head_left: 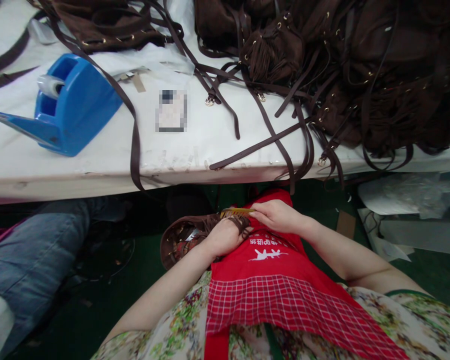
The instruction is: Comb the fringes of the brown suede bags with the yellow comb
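On my lap, over the red apron [262,295], lies a brown fringed bag [172,242] with its opening toward the left. My left hand [228,235] is closed around the bag's fringe near its right end. A yellow comb [234,212] with its teeth against the fringe is pinched in the fingers of my right hand [275,216]. Both hands are close together, just below the table edge.
A white-covered table [195,150] spans the front. On it stand a blue tape dispenser [86,107] at left and a pile of dark brown bags [341,65] at right, with loose straps hanging over the edge. Another person's jeans-clad leg [33,255] is at left.
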### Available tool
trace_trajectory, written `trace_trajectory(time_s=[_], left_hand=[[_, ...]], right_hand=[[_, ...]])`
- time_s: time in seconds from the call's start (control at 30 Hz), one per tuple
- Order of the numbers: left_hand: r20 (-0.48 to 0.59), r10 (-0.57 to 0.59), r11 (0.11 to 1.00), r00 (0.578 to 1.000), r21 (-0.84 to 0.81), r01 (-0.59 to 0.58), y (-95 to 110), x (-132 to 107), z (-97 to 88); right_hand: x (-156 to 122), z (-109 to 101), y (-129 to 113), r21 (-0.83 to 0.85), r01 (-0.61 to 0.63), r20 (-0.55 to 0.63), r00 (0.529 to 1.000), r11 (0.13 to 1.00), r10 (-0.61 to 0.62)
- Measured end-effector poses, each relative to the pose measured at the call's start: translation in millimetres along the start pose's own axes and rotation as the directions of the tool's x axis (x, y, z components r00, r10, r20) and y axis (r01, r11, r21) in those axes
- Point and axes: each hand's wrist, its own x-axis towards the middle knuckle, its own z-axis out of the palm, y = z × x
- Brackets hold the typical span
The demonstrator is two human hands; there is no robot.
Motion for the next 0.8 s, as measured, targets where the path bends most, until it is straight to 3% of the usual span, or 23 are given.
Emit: trace_trajectory(time_s=[0.2,0.43,0.63,0.8], left_hand=[[-0.017,0.001,0.998,1.000,-0.060,-0.002,-1,0,1.0],[-0.031,-0.030,0.967,0.999,-0.254,0.021,-1,1,-2.7],[-0.038,-0.133,0.935,0.990,-0.335,0.113,-3,-1,-1.0],[-0.054,-0.155,0.859,0.986,-0.501,0.108,-3,-3,5.0]], right_hand=[[2,3,1,-0.047,0.000,0.023,1.000,0.999,0.001],[11,13,1,-0.202,-0.043,0.039,0.998,0.978,0.052],[36,43,14,-0.257,-0.165,0.056,0.981,0.952,0.185],[56,70,43,-0.186,-0.397,0.111,0.901,0.899,0.420]])
